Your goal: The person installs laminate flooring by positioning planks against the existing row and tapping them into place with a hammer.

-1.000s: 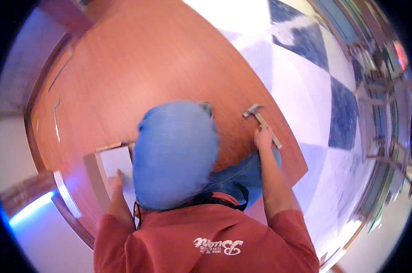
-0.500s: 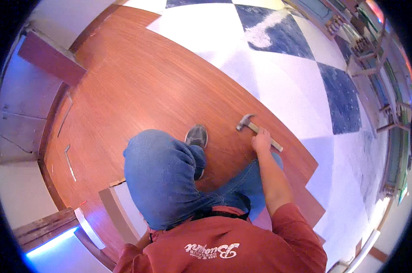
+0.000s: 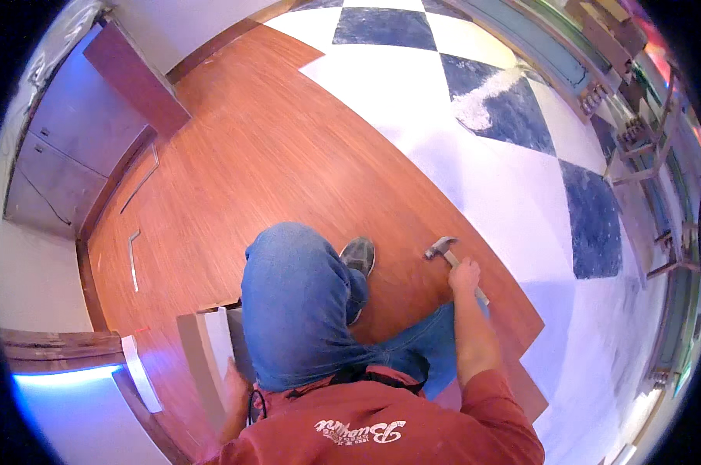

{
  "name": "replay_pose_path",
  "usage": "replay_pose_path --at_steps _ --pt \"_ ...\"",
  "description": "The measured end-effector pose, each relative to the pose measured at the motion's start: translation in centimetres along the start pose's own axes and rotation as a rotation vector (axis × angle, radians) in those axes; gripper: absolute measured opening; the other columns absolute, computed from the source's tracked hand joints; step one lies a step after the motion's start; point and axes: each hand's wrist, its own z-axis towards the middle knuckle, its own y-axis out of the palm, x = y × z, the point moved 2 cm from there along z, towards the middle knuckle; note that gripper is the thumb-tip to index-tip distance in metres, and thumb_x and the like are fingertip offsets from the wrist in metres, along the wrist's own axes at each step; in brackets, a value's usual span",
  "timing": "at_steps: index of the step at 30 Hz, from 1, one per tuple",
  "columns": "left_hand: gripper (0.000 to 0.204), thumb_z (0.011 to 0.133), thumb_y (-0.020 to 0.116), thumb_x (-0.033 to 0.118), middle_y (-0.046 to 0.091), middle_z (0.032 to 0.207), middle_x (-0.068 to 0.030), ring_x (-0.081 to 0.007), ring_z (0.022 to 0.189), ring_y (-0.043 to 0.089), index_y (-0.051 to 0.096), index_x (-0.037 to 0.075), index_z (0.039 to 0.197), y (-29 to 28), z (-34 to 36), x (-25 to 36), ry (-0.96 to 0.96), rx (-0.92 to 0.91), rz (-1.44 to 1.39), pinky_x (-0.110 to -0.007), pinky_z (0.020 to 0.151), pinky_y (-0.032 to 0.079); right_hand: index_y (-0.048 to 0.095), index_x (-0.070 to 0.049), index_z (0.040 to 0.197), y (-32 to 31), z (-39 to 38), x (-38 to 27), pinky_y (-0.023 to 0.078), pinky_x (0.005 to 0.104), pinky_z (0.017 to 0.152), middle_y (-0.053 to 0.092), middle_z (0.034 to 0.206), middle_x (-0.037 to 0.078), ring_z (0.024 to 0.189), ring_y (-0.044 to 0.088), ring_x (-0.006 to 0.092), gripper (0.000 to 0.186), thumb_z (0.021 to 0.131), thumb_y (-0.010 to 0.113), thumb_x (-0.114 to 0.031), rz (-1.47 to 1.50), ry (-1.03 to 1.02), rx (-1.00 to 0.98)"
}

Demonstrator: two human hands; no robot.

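My right hand [image 3: 464, 277] is wrapped round the handle of a claw hammer [image 3: 443, 248], held with its metal head pointing up and left over the wood floor. My left hand [image 3: 237, 387] reaches down beside my left knee, next to an open cardboard box [image 3: 198, 356] with a white panel [image 3: 219, 341] along its inner side. The fingers touch or come close to that box; their grip is hidden. Brown wood-look planks [image 3: 319, 163] cover the floor around my grey shoe [image 3: 358, 254], and I crouch on them.
Two bent metal bars [image 3: 134, 260] lie on the planks at the left. Black-and-white checkered flooring [image 3: 513, 201] runs along the stepped plank edge on the right. A reddish-brown board [image 3: 136, 77] juts from the left wall. Wooden chair-like frames [image 3: 652, 155] stand at far right.
My view has shifted, so the floor sits lower and further right. My left hand, mostly hidden before, now shows by the box. The right hand still grips the hammer.
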Motion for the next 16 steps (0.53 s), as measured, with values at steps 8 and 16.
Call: replay_pose_path --at_steps 8,16 --pt "0.047 0.096 0.050 0.007 0.070 0.113 -0.0296 -0.0481 0.107 0.068 0.054 0.003 0.142 -9.8 -0.3 9.9 0.224 0.197 -0.355 -0.055 0.093 0.053 0.061 -0.002 0.125 -2.9 -1.9 -5.8 0.042 0.0534 0.110 0.056 0.136 0.024 0.129 0.051 0.0442 0.050 0.081 0.079 -0.020 0.238 -0.382 0.205" --pt "0.038 0.096 0.059 0.016 0.070 0.115 -0.0313 -0.0430 0.111 0.069 0.063 0.006 0.133 -3.4 8.6 5.2 0.171 0.158 -0.184 -0.051 0.096 0.053 0.057 0.001 0.133 -2.5 -4.6 -11.5 0.038 0.0517 0.115 0.049 0.144 0.026 0.137 0.045 0.0438 0.062 0.082 0.081 -0.024 0.365 -0.492 0.244"
